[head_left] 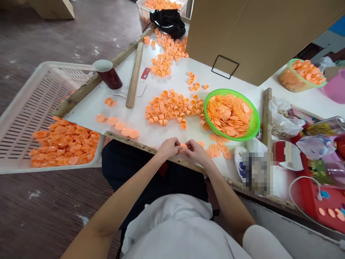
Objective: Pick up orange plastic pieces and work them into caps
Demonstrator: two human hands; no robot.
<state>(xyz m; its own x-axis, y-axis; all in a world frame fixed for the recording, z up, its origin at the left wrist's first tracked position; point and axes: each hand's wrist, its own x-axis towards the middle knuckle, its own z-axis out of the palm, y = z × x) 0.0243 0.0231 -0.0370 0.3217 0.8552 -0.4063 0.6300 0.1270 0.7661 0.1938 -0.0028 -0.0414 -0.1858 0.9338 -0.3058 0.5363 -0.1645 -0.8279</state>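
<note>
Near the front edge of the white table, my left hand and my right hand meet with fingers pinched. Between their fingertips is a small round orange plastic piece, partly covered by the fingers. Just beyond lies a pile of small orange plastic cups. Loose flat orange discs lie to the right of my right hand, below a green bowl heaped with more discs. A short row of orange discs runs along the edge to the left.
A white crate of orange pieces stands at the left, beside a dark red mug. A wooden strip lies on the table. A large cardboard box stands at the back. Bags and a red tray crowd the right.
</note>
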